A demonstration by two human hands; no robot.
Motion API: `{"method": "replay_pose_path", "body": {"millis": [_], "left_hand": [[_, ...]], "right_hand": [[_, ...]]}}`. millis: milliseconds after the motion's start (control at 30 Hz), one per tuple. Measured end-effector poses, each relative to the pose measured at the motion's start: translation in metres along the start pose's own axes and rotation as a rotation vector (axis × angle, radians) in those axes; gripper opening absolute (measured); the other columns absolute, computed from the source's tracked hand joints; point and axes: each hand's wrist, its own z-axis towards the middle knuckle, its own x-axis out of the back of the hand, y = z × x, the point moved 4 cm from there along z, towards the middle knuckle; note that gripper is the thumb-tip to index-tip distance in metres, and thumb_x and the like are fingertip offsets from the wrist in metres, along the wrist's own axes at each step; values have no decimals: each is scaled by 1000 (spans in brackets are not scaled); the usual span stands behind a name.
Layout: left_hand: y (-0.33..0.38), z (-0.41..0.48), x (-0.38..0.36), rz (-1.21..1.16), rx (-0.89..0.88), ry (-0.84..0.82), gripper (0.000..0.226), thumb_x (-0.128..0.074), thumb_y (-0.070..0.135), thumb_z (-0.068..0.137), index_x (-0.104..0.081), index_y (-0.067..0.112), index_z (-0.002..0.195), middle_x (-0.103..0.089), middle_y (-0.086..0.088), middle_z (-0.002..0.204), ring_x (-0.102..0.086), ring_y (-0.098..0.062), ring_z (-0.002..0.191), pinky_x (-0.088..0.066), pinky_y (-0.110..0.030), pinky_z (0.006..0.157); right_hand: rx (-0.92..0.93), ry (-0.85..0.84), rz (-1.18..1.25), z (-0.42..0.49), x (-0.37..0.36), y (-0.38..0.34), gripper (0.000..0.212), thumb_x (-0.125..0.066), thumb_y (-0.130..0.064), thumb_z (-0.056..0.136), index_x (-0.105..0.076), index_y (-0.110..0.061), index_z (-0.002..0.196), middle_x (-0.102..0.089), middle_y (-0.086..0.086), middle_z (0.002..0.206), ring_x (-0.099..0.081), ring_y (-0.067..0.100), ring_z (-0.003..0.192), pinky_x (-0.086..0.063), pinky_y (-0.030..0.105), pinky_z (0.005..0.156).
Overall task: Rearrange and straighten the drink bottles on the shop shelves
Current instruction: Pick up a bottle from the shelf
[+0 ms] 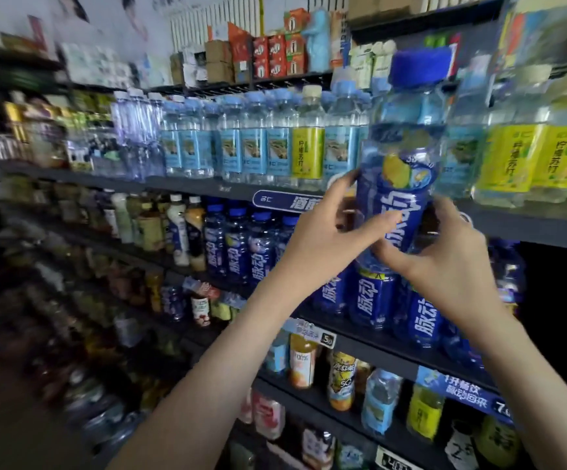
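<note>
In the head view, a blue-labelled drink bottle (401, 184) with a blue cap (419, 64) is held up in front of the shelves, nearly upright and leaning slightly right. Its lower half is grasped from both sides: the left hand (322, 232) is wrapped round its left side with the thumb laid across the label, and the right hand (451, 262) is curled round its right side. A row of matching blue bottles (370, 300) is seen on the shelf just below it. Light-blue water bottles (255, 144) and yellow-labelled bottles (526, 157) are lined up on the shelf behind.
</note>
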Motion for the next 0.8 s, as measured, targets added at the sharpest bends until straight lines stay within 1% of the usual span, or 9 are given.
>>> {"method": "replay_pose_path", "body": {"millis": [100, 200, 333, 467, 533, 567, 667, 733, 800], "left_hand": [[-25, -18, 31, 143, 46, 90, 62, -75, 51, 67, -51, 37, 123, -68, 19, 107, -65, 0, 96, -54, -34, 86], [-60, -36, 68, 174, 101, 108, 61, -78, 49, 64, -55, 39, 120, -69, 20, 106, -64, 1, 96, -53, -37, 88], [-113, -52, 128, 147, 197, 58, 58, -78, 52, 55, -61, 41, 109, -72, 17, 99, -67, -4, 92, -54, -39, 87], [-172, -61, 192, 133, 281, -33, 40, -84, 37, 64, -63, 46, 97, -71, 23, 94, -65, 5, 88, -54, -28, 83], [-201, -64, 225, 75, 341, -82, 34, -83, 30, 69, -64, 40, 95, -71, 24, 91, -66, 5, 87, -53, -21, 78], [-215, -65, 239, 47, 378, -102, 32, -82, 28, 70, -66, 36, 96, -72, 21, 92, -67, 2, 88, -53, -22, 78], [-251, -59, 272, -42, 495, -146, 35, -81, 33, 67, -66, 30, 99, -73, 10, 96, -69, -10, 92, -55, -39, 86], [-271, -48, 284, -56, 551, -177, 47, -80, 44, 56, -65, 29, 98, -73, 7, 97, -69, -13, 94, -54, -43, 89], [-289, -33, 287, -61, 571, -230, 53, -81, 45, 57, -65, 26, 104, -73, 5, 101, -69, -14, 95, -54, -43, 89]], "right_hand": [[-17, -126, 51, -15, -46, -1, 51, -75, -35, 61, -49, -19, 102, -63, -7, 82, -58, 9, 71, -41, 15, 61], [-49, -228, 93, -26, -97, -6, 59, -87, -30, 58, -46, -25, 101, -60, -18, 82, -58, -1, 70, -42, 7, 63], [-102, -393, 120, -38, -168, -18, 60, -88, -37, 55, -51, -28, 101, -62, -23, 86, -60, -3, 75, -44, 7, 66], [-181, -544, 158, -47, -249, -28, 46, -85, -39, 61, -56, -36, 95, -69, -14, 88, -64, 2, 80, -50, 22, 73], [-213, -599, 169, -51, -292, -33, 40, -83, -38, 65, -57, -34, 94, -69, -12, 86, -63, 1, 77, -48, 21, 71], [-236, -629, 185, -52, -311, -35, 38, -82, -36, 67, -57, -33, 95, -69, -12, 87, -62, -2, 76, -47, 18, 70], [-311, -679, 232, -48, -358, -37, 37, -80, -31, 72, -59, -30, 102, -69, -17, 93, -61, -11, 80, -43, 7, 67], [-368, -680, 250, -43, -379, -31, 40, -81, -37, 70, -63, -26, 104, -70, -16, 94, -63, -8, 83, -45, 10, 71], [-421, -670, 252, -37, -393, -20, 44, -81, -41, 69, -65, -24, 105, -72, -14, 95, -65, -2, 86, -48, 16, 75]]}}
